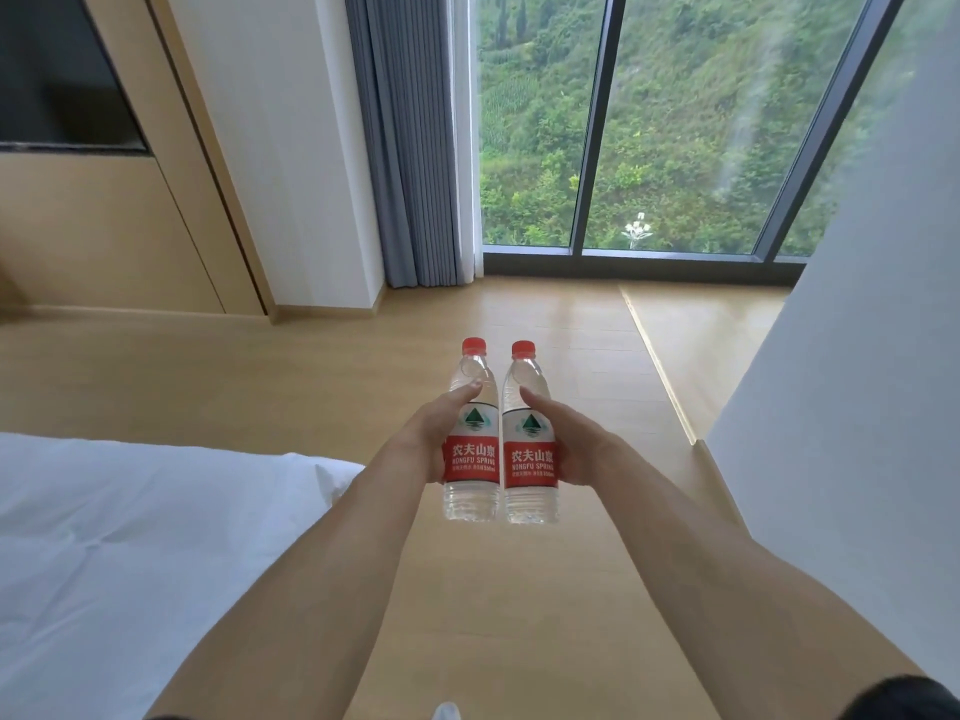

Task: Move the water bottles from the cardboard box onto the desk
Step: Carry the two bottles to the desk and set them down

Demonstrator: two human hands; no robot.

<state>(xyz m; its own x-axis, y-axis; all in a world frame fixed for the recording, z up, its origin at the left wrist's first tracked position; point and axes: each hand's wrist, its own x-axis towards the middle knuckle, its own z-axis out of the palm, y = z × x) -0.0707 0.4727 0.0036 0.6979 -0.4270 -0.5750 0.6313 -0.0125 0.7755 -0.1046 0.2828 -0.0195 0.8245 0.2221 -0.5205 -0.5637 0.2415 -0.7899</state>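
Observation:
I hold two clear water bottles upright in front of me, side by side and nearly touching, above the wooden floor. Each has a red cap and a red-and-white label. My left hand (423,433) grips the left bottle (471,449) around its label, thumb up on its shoulder. My right hand (574,441) grips the right bottle (530,454) the same way. The fingers are mostly hidden behind the bottles. Neither the cardboard box nor the desk is in view.
A bed with white bedding (130,537) fills the lower left. A white wall (857,381) stands close on the right. Wooden floor (519,314) runs ahead to a tall window (675,122) with grey curtains (405,148). A wood-panelled wall with a dark screen (57,70) is at left.

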